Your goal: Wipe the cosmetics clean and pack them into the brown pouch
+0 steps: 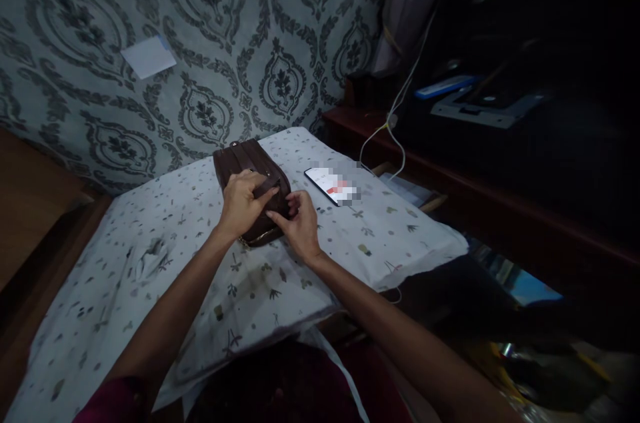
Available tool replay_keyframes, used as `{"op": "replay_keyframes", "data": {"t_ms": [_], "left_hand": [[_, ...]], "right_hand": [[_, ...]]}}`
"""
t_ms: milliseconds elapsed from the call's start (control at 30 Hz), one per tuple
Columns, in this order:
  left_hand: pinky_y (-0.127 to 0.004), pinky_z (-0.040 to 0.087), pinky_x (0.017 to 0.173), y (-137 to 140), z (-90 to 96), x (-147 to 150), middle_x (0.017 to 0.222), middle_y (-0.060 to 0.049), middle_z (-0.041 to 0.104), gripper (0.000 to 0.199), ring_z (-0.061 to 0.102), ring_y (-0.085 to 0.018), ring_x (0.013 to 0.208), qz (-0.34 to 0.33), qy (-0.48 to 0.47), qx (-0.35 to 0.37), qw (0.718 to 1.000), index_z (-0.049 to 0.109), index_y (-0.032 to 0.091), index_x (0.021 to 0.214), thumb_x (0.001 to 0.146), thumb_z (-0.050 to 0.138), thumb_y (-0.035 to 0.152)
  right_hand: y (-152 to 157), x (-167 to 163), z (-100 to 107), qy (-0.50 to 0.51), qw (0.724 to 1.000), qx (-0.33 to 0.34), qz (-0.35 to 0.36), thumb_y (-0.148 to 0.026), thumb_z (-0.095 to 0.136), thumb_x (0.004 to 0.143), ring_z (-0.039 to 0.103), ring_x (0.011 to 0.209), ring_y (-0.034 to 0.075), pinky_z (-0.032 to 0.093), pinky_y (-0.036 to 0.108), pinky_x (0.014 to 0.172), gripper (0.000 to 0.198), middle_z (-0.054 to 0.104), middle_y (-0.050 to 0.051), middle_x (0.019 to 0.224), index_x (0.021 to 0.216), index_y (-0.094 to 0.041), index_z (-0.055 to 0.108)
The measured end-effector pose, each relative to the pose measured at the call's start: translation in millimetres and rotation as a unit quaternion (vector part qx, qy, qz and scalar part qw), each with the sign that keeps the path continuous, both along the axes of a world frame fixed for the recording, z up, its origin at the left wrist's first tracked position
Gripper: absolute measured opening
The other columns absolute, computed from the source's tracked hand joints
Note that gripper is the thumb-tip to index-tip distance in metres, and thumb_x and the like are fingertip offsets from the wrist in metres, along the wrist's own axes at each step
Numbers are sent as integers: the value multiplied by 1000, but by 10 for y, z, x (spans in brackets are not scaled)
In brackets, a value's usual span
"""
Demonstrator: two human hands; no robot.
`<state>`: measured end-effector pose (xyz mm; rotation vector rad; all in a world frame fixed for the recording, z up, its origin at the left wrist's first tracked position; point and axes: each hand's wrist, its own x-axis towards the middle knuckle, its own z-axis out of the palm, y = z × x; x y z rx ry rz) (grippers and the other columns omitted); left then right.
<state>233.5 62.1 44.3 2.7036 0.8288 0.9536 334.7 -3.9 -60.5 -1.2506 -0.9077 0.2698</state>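
A dark brown leather-like bag (250,155) with a zip along its edge lies on a white cloth (190,210) printed with small leaves. My left hand (243,203) rests over the bag's middle, thumb and fingers closed on a raised part of it. At the bag's near right side is my right hand (301,226), its fingers curled and its thumb on the bag's surface. Its fingertips are partly hidden, along with the exact bit they grip. Just right of the bag, a phone (325,186) with a lit screen lies flat on the cloth.
Patterned wallpaper (220,76) with a white paper (149,56) on it rises behind. On the right stands a dark reddish shelf (360,118) with white cables (400,100). Wooden furniture (37,203) borders the left side.
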Motion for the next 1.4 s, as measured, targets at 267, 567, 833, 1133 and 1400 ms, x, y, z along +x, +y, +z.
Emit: {"op": "replay_keyframes", "data": {"t_ms": [267,567,833,1133,1400], "left_hand": [[-36,40,86,23,-29,-38,78,-2,72,21,62,-21,81,-31,36,26,999,67,19,70,89,64,27],[-38,39,82,-19,-3,-21,82,-3,73,13,62,-22,83,-20,91,30,995,71,20,80,89,64,27],[-36,44,83,25,193,-312,96,-4,68,25,58,-23,96,-6,61,16,998,71,22,101,79,63,13],[-31,41,71,33,180,-481,77,-1,60,13,55,-20,80,54,14,3,998,60,20,74,86,60,26],[-30,40,70,-46,191,-489,76,0,61,11,54,-19,79,67,6,-37,997,59,20,74,84,63,20]], "right_hand": [[-10,-4,8,11,1000,-3,7,-36,81,67,46,71,15,42,30,68,41,51,-3,84,92,-23,51],[-12,-5,1,11,1000,-1,12,-37,80,66,47,71,15,43,31,67,42,51,-3,84,93,-23,50],[-63,-5,-4,-45,999,1,-3,-37,76,75,51,75,17,48,32,70,35,55,0,90,98,-23,53],[-92,-80,32,-269,961,61,19,-26,55,96,59,89,21,52,35,78,14,60,7,96,106,-23,64],[0,-90,98,-357,930,82,28,-26,52,99,58,88,22,52,35,76,21,59,7,90,109,-25,70]]}}
